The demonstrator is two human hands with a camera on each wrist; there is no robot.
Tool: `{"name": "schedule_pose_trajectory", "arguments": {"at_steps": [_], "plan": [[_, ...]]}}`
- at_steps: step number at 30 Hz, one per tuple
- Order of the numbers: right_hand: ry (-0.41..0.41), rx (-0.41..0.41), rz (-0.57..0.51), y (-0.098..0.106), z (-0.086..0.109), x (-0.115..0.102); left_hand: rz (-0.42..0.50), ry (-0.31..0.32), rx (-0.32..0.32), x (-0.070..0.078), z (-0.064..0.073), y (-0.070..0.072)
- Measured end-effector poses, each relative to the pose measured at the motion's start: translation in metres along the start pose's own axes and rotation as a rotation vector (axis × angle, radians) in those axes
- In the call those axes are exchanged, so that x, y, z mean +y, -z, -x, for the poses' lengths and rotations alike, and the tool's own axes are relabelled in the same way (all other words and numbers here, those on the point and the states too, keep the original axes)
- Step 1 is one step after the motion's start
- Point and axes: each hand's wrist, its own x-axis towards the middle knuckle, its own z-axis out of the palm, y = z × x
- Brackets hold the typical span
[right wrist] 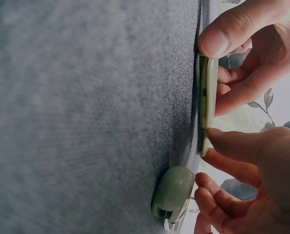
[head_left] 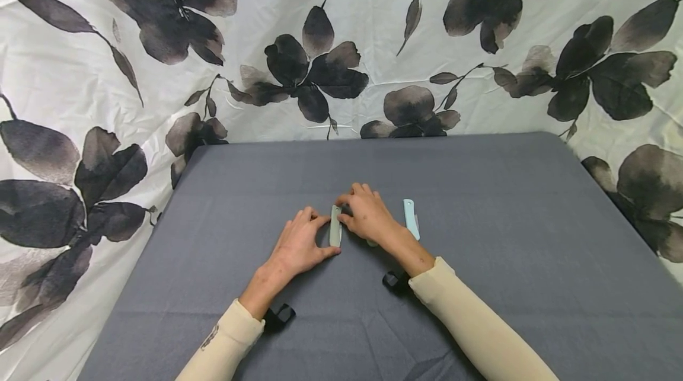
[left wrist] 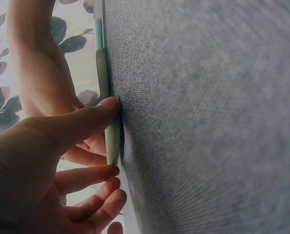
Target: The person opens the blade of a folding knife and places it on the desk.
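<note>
A pale green folding knife (head_left: 335, 228) lies lengthwise on the grey cloth, a hole showing at its far end. My left hand (head_left: 300, 243) holds it from the left, thumb at the near end and index finger along its side toward the far end. Thumb and finger of my right hand (head_left: 369, 215) pinch its far end. A second, darker green folding knife (right wrist: 174, 195) rests under the right hand, mostly hidden in the head view. To the right lies a light blue folding knife (head_left: 410, 219), a thin strip showing along its right side.
Grey cloth covers the table (head_left: 507, 250). Behind it and along both sides hangs a white curtain (head_left: 373, 25) with dark flowers. Small black wrist devices (head_left: 280, 317) sit below both wrists, near the cream sleeves (head_left: 475, 316).
</note>
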Motion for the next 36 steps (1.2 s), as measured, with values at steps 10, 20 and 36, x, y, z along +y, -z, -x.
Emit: {"name": "schedule_pose_trajectory", "arguments": {"at_steps": [10, 20, 36], "plan": [[-0.003, 0.073, -0.296, 0.0027, -0.0022, 0.0041, 0.077, -0.056, 0.105, -0.002, 0.0001, 0.0023], [-0.039, 0.045, -0.635, 0.0053, 0.001, 0.0035, 0.173, -0.076, 0.185, -0.0033, -0.0016, 0.0028], [-0.053, 0.065, -0.945, 0.002, 0.0053, 0.0029, 0.309, -0.076, 0.184, -0.0033, -0.0018, 0.0034]]}}
